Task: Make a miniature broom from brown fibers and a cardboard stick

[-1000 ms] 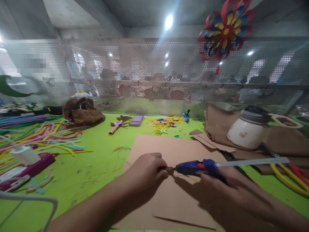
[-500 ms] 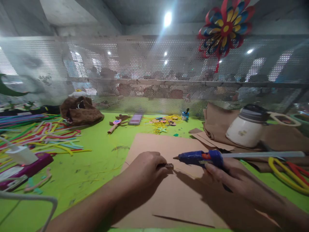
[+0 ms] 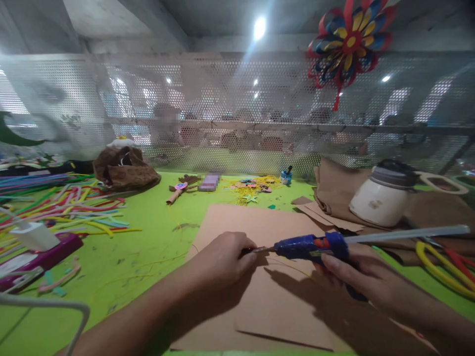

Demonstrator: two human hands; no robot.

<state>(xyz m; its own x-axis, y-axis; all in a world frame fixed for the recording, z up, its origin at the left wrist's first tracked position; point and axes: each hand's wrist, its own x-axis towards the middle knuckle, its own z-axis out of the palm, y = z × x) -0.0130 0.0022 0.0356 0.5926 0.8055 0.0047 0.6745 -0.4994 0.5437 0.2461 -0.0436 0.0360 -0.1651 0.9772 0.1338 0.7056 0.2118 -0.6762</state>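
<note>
My right hand [image 3: 356, 272] is wrapped round a blue hot glue gun [image 3: 309, 247], with a long clear glue stick [image 3: 408, 234] poking out of its back. The gun's nozzle points left and is at, or very near, a small brown piece [image 3: 261, 249] that my left hand [image 3: 228, 254] pinches between thumb and fingers. Most of that piece is hidden by the fingers, so its kind cannot be made out. Beneath both hands lie sheets of brown paper [image 3: 285, 306] on the green table [image 3: 129, 257].
Colourful pipe cleaners [image 3: 85, 207] and a purple-and-white power strip [image 3: 59, 249] lie at left. A brown cloth bag [image 3: 126, 168] stands behind them. At right are a white jar with a grey lid [image 3: 382, 198] and yellow-handled scissors [image 3: 441, 272]. A perforated screen [image 3: 230, 109] closes off the back.
The glue gun's nozzle has dipped onto or close to the small brown piece, and its back end has tilted up slightly. My left hand has barely moved, though the piece looks turned flatter.
</note>
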